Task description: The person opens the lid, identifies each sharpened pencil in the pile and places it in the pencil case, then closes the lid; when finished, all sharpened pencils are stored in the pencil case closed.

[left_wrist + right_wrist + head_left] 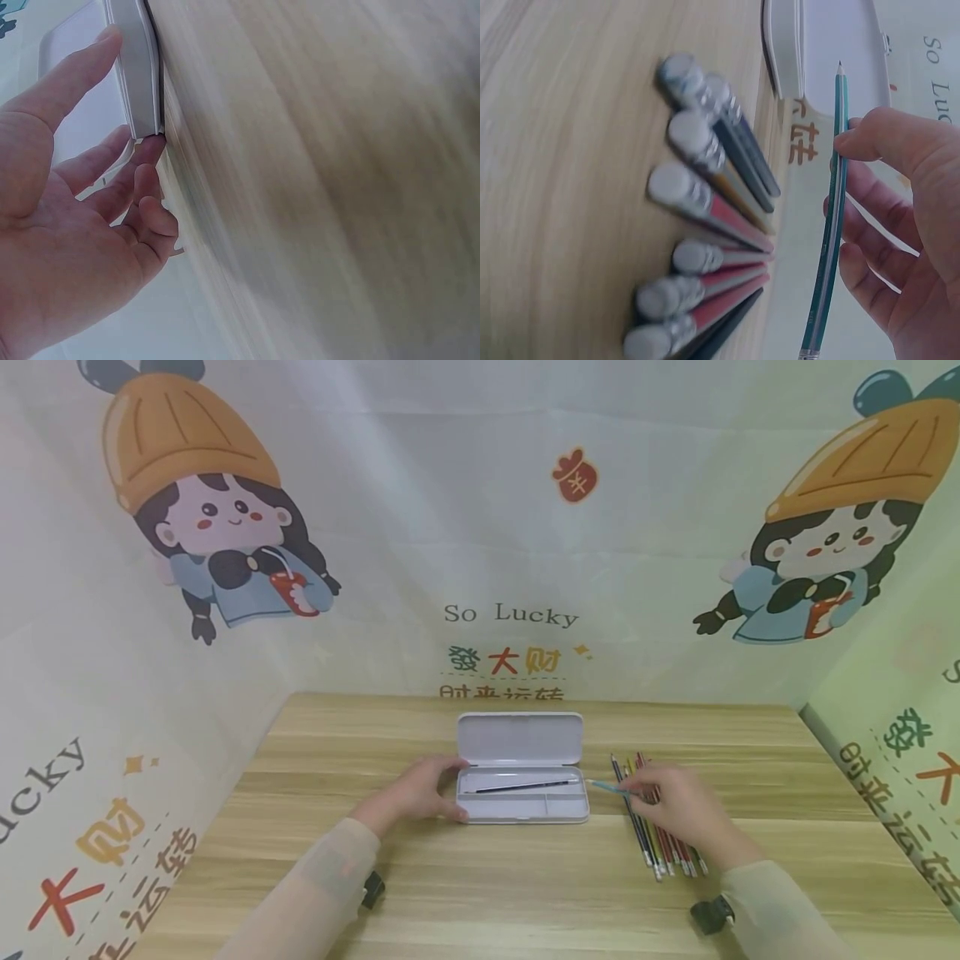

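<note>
A white pencil case (pixel 498 809) lies with its lid (pixel 519 738) raised at the back. One dark pencil (pixel 525 787) rests in its long rear compartment. My left hand (pixel 425 788) holds the case's left end, thumb at the front corner and fingers toward the back corner; the left wrist view shows fingertips against the case's side (pixel 139 67). Between thumb and fingers, my right hand (pixel 678 802) pinches a teal pencil (pixel 831 240), its sharpened point toward the case. Below that hand lies a bunch of pencils (pixel 662 847), partly hidden by it.
The wooden table (pixel 480 893) runs back to a printed cloth (pixel 390 527) that hangs behind and at both sides. The bunched pencils have white erasers facing the near edge. A divider (pixel 545 804) splits the case's front row. Black wrist cameras (pixel 712 915) sit at both sleeves.
</note>
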